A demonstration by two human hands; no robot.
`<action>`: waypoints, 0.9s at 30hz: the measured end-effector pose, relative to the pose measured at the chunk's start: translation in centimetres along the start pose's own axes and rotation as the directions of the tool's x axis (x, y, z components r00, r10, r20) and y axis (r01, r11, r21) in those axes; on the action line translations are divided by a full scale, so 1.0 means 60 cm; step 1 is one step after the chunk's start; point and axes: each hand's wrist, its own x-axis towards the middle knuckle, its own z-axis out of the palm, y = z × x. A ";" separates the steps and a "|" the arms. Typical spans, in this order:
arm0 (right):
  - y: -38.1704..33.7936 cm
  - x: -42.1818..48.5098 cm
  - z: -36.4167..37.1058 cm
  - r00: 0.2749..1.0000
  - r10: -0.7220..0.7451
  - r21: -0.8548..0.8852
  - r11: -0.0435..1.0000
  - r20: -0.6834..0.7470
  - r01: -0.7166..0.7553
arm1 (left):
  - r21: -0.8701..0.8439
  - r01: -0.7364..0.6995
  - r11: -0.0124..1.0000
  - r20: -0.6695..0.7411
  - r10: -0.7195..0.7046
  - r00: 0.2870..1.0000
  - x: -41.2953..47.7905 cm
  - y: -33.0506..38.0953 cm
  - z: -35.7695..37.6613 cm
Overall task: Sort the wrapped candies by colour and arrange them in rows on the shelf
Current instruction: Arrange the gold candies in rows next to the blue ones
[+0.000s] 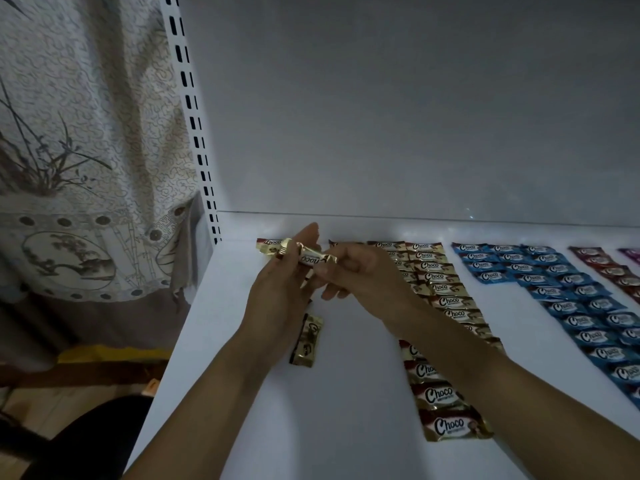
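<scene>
Both hands hold one gold wrapped candy [308, 256] above the white shelf [332, 410]. My left hand [280, 285] grips its left end, and my right hand [360, 271] pinches its right end. Behind the left hand's fingers a gold candy [268, 244] lies at the shelf's back. Another gold candy [307, 341] lies loose under my left wrist. To the right run rows of gold candies [440, 306], partly hidden by my right arm, then blue candies [571, 299], then dark red candies [613, 268]. One purple candy [632, 254] shows at the right edge.
The shelf's grey back panel [415, 116] rises behind the rows. A white slotted upright [194, 126] bounds the shelf on the left, with a patterned curtain [86, 150] beyond it. The shelf's left edge drops to the floor.
</scene>
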 end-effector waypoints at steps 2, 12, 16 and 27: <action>0.002 -0.002 -0.005 1.000 0.002 -0.005 1.000 -0.022 -0.002 | -0.057 0.034 0.998 0.007 -0.033 0.999 0.001 0.001 0.000; -0.008 0.003 -0.012 0.977 0.042 0.301 0.953 -0.211 0.024 | 0.852 -0.496 0.167 0.395 0.418 0.818 -0.002 -0.033 -0.014; 0.008 0.014 -0.031 0.980 -0.141 -0.287 0.953 -0.142 0.096 | 0.898 -0.413 -0.149 0.437 0.389 0.811 -0.003 -0.030 -0.035; 0.037 -0.018 -0.059 0.979 -0.174 -0.934 0.321 0.103 0.155 | 0.906 -0.344 -0.246 0.419 0.413 0.809 0.012 -0.042 -0.050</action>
